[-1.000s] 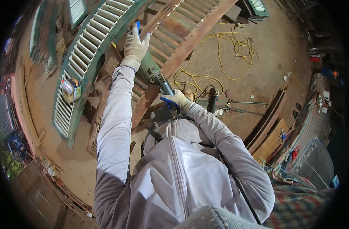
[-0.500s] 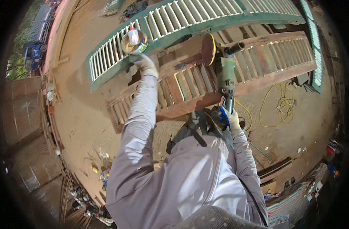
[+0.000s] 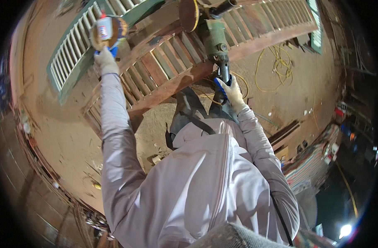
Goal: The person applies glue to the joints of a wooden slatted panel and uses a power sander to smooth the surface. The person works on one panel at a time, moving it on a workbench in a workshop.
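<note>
My left hand (image 3: 106, 62), in a white glove with a blue palm, is raised at the upper left. It holds a small white bottle with a red tip (image 3: 104, 29) together with a round, shiny-rimmed, brownish thing (image 3: 122, 28) whose kind I cannot make out. My gloved right hand (image 3: 231, 91) is wrapped round the rear handle of a green angle grinder (image 3: 216, 39). The grinder carries a large sanding disc (image 3: 189, 15) and a black side handle (image 3: 223, 8). Beneath it lies a brown louvred wooden shutter (image 3: 156, 68), partly covered by the tool.
A green-framed shutter with pale slats (image 3: 75, 49) lies beyond, at the far left. Another green-framed piece (image 3: 316, 35) is at the far right. A yellow cable (image 3: 282, 68) lies coiled on the dirt floor. Wooden strips (image 3: 285, 135) lie to my right, and a bright lamp (image 3: 345, 230) shines behind.
My view has turned and shifted, so the shutters and both hands sit higher and farther left in the picture. Both hands keep their holds.
</note>
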A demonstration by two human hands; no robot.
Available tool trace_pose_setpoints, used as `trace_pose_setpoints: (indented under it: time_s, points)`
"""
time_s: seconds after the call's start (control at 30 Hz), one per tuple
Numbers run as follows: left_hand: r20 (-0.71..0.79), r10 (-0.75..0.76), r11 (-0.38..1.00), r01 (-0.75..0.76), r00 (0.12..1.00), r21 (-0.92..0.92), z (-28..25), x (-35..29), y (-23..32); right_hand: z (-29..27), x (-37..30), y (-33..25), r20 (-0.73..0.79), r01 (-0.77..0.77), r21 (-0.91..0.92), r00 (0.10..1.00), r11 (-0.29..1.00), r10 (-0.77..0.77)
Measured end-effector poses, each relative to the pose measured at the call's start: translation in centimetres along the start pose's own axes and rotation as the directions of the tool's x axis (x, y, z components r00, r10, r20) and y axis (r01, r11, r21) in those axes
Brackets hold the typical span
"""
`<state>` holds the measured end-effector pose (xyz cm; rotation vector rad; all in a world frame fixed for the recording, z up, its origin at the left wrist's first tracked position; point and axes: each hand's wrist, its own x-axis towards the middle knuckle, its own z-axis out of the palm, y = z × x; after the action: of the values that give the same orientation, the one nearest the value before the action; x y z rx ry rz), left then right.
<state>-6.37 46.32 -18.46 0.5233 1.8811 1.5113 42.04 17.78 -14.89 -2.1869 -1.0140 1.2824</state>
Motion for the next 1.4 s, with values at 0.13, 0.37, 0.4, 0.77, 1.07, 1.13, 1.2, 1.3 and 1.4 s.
trace_pose_setpoints:
  time_s: [0.13,0.37,0.4,0.77,1.07,1.13,1.2,1.3,1.4]
  points:
    - [0.14,0.006,1.0,-0.008,0.99,0.014,-2.6,-15.0,-0.4,-1.9,0.1,-1.3,-0.145,0.239,-0.181,0.953,0.954,-0.266]
    - [0.044,-0.04,0.964,0.027,0.998,0.264,-2.9,-30.2,-6.9,-9.5,4.2,-2.7,-0.093,0.563,-0.287,0.789,0.775,-0.607]
    - [-0.008,-0.081,0.939,0.079,0.997,0.335,-2.7,-31.0,-7.7,-10.3,4.7,-2.5,-0.071,0.591,-0.287,0.772,0.754,-0.632]
    - [0.492,0.267,0.073,-0.526,0.829,0.847,1.8,-31.9,-0.4,-11.2,3.1,-4.2,0.1,0.714,-0.471,0.626,0.518,-0.773]
    - [0.484,0.28,0.431,-0.559,0.829,0.709,0.1,-32.5,1.9,-1.8,-2.7,-9.8,0.17,0.798,-0.159,0.602,0.581,-0.78]
    - [0.425,0.374,0.566,-0.566,0.824,0.599,-1.0,-35.6,2.2,0.2,-3.3,-9.9,0.189,0.73,0.007,0.67,0.684,-0.718]
    - [0.427,0.374,0.696,-0.553,0.823,0.458,-1.5,-38.9,2.0,1.7,-3.9,-9.5,0.284,0.535,0.248,0.757,0.808,-0.588]
    - [0.496,0.38,0.661,-0.604,0.781,0.445,-1.5,-42.1,1.6,2.8,-4.4,-8.4,0.249,0.421,0.352,0.819,0.836,-0.518]
    - [0.662,0.466,0.692,-0.708,0.587,0.14,-2.6,-42.2,1.2,1.1,-4.2,-7.0,0.199,0.2,0.444,0.928,0.873,-0.314]
